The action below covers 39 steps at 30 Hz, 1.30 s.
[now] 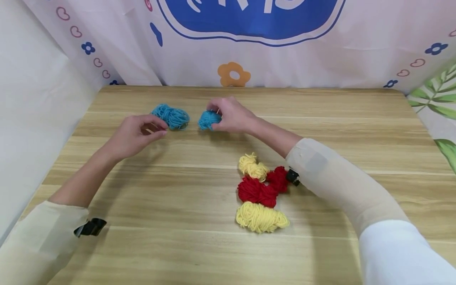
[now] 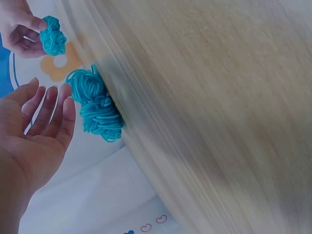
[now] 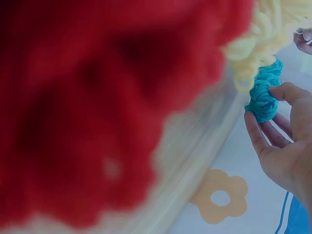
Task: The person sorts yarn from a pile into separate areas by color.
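Note:
My right hand (image 1: 234,114) pinches a small blue skein of yarn (image 1: 208,120) between thumb and fingers, over the far part of the table. In the right wrist view the thumb lies on one side of that skein (image 3: 263,103) and the fingertips on the other. To its left, a second blue skein (image 1: 172,117) lies on the wood, tied at its middle. My left hand (image 1: 131,136) is close beside this one, fingers loosely bent and nothing between them. The left wrist view has its fingertips at the end of the skein (image 2: 101,109).
Nearer the front, right of centre, two red skeins (image 1: 257,192) sit between a small yellow skein (image 1: 253,167) and a larger yellow skein (image 1: 262,217). The right forearm passes close by them. A printed curtain (image 1: 192,59) hangs along the far edge of the wooden table (image 1: 160,245).

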### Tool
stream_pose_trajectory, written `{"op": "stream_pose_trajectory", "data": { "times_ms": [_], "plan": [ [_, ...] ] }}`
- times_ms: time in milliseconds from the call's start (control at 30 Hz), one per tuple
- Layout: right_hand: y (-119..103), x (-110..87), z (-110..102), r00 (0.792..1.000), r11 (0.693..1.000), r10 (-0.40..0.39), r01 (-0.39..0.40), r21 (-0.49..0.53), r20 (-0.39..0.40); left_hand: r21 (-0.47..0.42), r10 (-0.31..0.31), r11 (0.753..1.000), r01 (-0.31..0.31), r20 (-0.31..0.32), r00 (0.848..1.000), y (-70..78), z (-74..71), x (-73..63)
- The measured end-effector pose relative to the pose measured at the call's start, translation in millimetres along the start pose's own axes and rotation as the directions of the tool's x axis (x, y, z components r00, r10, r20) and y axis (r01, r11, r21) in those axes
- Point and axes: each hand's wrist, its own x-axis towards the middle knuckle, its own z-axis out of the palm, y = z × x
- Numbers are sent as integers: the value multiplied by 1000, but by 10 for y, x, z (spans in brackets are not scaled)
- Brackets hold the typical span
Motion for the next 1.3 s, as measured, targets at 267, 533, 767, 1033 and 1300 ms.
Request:
{"op": "stream_pose_trajectory", "data": {
  "times_ms": [267, 533, 767, 1033, 1300],
  "plan": [
    [10, 49, 22, 1000, 1000, 16, -16, -13, 16, -3, -6, 1000, 6, 17, 1000, 57, 26, -8],
    [35, 104, 61, 1000, 999, 14, -13, -37, 22, -1, 32, 999, -32, 15, 999, 98, 41, -25],
    [-4, 124, 48, 999, 999, 10, -9, -36, 32, -7, 48, 999, -48, 15, 999, 102, 49, -35],
    [-45, 192, 3, 999, 998, -24, 25, -51, 38, -9, 43, 999, -43, 29, 999, 124, 59, -30],
    [-43, 284, -9, 999, 997, -12, 15, -78, 47, -19, 63, 998, -62, 37, 997, 163, 72, -29]
  ]
}}
